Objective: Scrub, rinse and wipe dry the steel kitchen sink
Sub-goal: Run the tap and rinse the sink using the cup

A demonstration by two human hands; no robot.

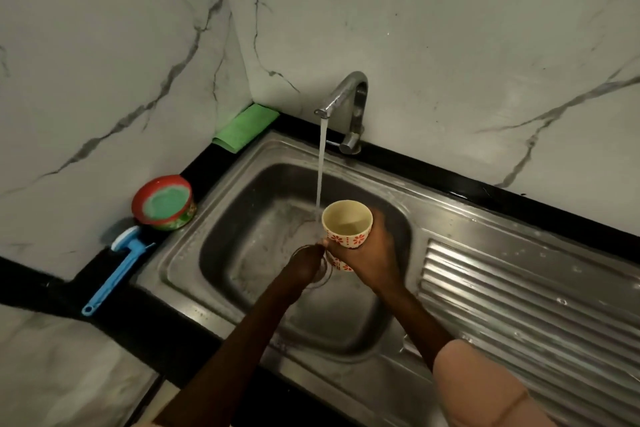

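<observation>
Your right hand is wrapped around a cream cup printed with red flowers, thumb on the near side and fingers curled round the far side. You hold it upright over the basin of the steel sink, just beside the stream of water that falls from the tap. The stream passes the cup's left rim; a little liquid shows in the bottom of the cup.

Your left hand reaches in low beneath the cup, near the drain. It is blurred and seen end-on, so you cannot tell whether its fingers are spread or curled, nor whether they hold anything.

The sink sits in a black counter against marble-patterned walls, its ribbed draining board stretching off to your right. The basin floor is wet and streaked.

On the counter to your left lies a blue long-handled brush, and behind it a red tub holding a green scrub pad. A folded green cloth lies in the far corner, well apart from both hands.
</observation>
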